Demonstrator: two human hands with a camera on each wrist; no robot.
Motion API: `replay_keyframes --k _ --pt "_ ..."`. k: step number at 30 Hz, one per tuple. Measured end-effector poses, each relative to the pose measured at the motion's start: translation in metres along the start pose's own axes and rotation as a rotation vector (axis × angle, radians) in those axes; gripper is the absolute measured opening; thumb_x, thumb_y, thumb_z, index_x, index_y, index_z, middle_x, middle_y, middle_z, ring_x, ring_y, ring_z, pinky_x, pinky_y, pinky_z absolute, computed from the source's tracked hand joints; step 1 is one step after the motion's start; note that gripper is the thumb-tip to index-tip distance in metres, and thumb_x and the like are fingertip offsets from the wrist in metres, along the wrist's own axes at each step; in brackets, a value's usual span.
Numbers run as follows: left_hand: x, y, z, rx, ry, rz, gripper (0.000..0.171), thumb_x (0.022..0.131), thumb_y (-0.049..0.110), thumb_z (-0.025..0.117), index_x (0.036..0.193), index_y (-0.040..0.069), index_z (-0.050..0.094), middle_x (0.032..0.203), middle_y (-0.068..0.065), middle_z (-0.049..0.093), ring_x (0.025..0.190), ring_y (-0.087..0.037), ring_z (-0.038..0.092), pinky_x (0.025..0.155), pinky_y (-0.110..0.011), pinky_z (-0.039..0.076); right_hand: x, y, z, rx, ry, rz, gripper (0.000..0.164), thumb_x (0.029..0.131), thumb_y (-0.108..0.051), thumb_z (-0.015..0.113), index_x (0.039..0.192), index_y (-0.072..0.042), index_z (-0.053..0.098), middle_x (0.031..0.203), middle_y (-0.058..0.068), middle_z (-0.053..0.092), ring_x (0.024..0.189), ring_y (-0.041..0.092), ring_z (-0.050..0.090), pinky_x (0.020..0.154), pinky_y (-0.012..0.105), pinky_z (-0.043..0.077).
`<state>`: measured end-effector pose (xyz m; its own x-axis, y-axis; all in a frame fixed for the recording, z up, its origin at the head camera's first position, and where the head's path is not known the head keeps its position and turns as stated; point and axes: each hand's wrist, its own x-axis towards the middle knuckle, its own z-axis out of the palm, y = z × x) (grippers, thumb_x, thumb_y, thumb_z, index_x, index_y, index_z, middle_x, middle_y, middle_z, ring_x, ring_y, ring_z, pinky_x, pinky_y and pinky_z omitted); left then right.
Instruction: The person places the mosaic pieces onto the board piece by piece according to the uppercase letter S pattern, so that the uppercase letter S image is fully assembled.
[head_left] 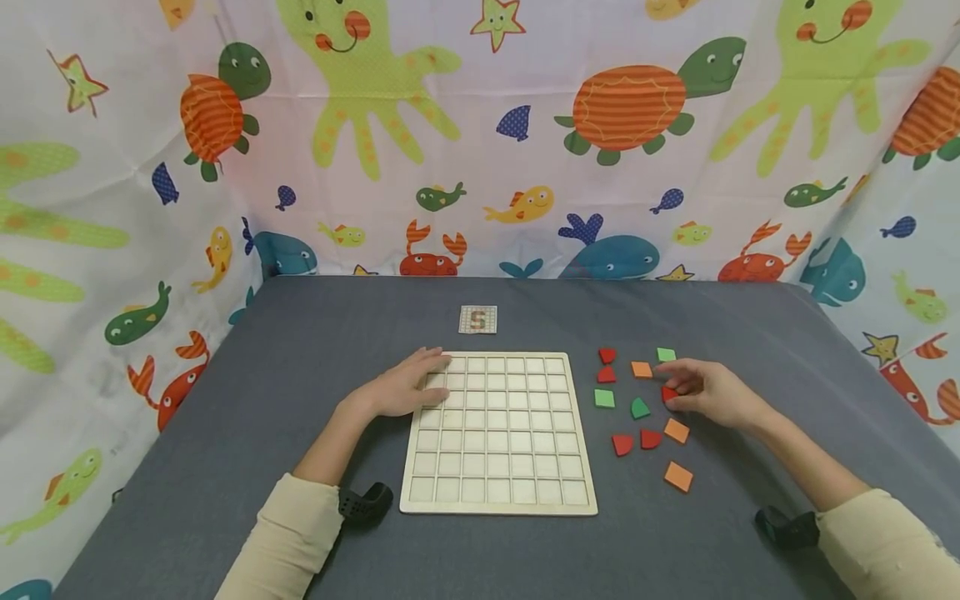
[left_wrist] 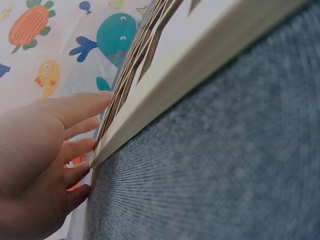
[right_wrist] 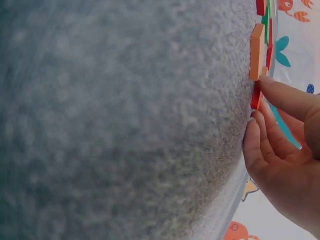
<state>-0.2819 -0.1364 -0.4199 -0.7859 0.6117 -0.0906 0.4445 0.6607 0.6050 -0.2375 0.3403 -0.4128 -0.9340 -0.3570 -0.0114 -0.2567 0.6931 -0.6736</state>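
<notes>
One left hand, fingers extended, rests on a pale wooden grid board; the right hand, fingers half-curled, brackets a flat red piece on grey cloth, grip unconfirmable. Pinch its edges, clearing the orange square tile.

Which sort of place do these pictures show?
Probably a play or puzzle corner: a sea-animal cloth hangs behind a gray table holding a gridded board and small colored pieces.

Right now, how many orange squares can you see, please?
3 in the head view: far square left of the right hand, middle square below it, near square lowest; the hand may hide others.
</notes>
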Motion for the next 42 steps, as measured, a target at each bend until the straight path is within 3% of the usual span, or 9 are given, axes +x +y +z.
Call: replay_keyframes --k 7,23,32,42 --pt "-0.0001 -0.0010 0.0009 -0.013 0.005 -0.022 0.070 0.096 0.031 0.058 0.151 0.003 0.024 0.155 -0.022 0.013 0.143 -0.035 0.007 0.110 -0.054 0.015 0.0026 -0.0035 -0.0013 -0.007 -0.021 -0.005 0.049 0.084 -0.003 0.072 0.129 0.005 0.053 0.101 0.012 0.061 0.089 0.025 0.059 0.070 0.025 0.051" --pt "0.0009 -0.0009 -0.0014 -0.024 -0.023 -0.020 0.074 0.095 0.035 0.059 0.150 -0.001 0.025 0.155 -0.022 0.012 0.143 -0.035 0.003 0.111 -0.054 0.012 0.0060 -0.0067 -0.0013 -0.029 -0.038 0.009 0.048 0.084 -0.002 0.071 0.128 0.005 0.054 0.097 0.009 0.059 0.084 0.021 0.056 0.066 0.026 0.048" --pt "-0.0018 -0.0013 -0.0026 -0.038 -0.020 -0.021 0.072 0.096 0.036 0.057 0.150 0.000 0.026 0.155 -0.021 0.012 0.143 -0.034 0.005 0.110 -0.055 0.014 0.0063 -0.0035 -0.0034 0.025 -0.059 0.017 0.050 0.083 -0.003 0.072 0.128 0.007 0.052 0.082 0.008 0.056 0.065 0.014 0.049 0.053 0.026 0.037" --pt "-0.0012 -0.0050 -0.0031 -0.053 -0.019 -0.022 0.071 0.097 0.036 0.054 0.149 -0.002 0.025 0.155 -0.021 0.013 0.143 -0.035 0.005 0.110 -0.054 0.013 0.0067 -0.0025 -0.0071 0.107 -0.086 0.033 0.050 0.087 -0.011 0.071 0.129 0.007 0.052 0.094 0.009 0.066 0.078 0.012 0.060 0.064 0.025 0.049"
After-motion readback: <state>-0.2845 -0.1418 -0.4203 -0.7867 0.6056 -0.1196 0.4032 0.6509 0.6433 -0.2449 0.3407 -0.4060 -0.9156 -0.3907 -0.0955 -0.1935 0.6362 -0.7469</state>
